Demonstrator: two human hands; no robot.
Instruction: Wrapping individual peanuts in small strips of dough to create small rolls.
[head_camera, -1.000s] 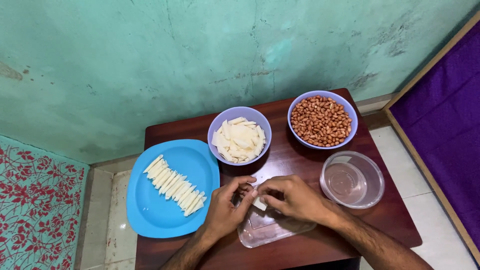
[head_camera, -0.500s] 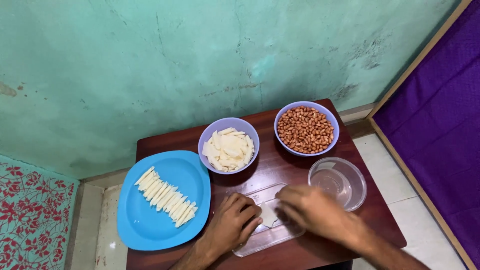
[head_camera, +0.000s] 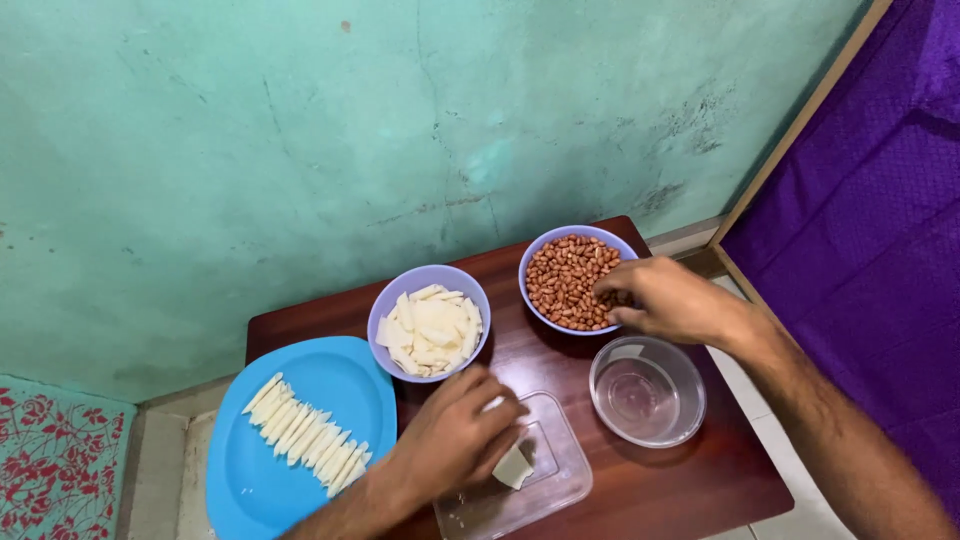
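Your right hand is over the near edge of the lilac plastic bowl of red-brown peanuts, with the fingers bent down into the nuts. The pictures do not show whether the fingertips are already closed on peanuts, so I cannot tell this. Your left hand rests on the clear plastic tray at the front of the dark red wooden table. Its fingers are pressed together on a small pale folded piece of dough, which lies on the tray.

To do this step well, take only a few peanuts, because the dough piece is small and too much filling can open it. Pinch them with the fingertips; do not scoop with the whole palm, or nuts may fall on the table. Keep the left fingers firm but gentle, so that the soft piece keeps its shape.

The clear round plastic bowl stands just between the peanut bowl and the tray, so carry your right hand above its rim. The second lilac bowl with white dough pieces and the blue oval plate with finished rolls are to your left.
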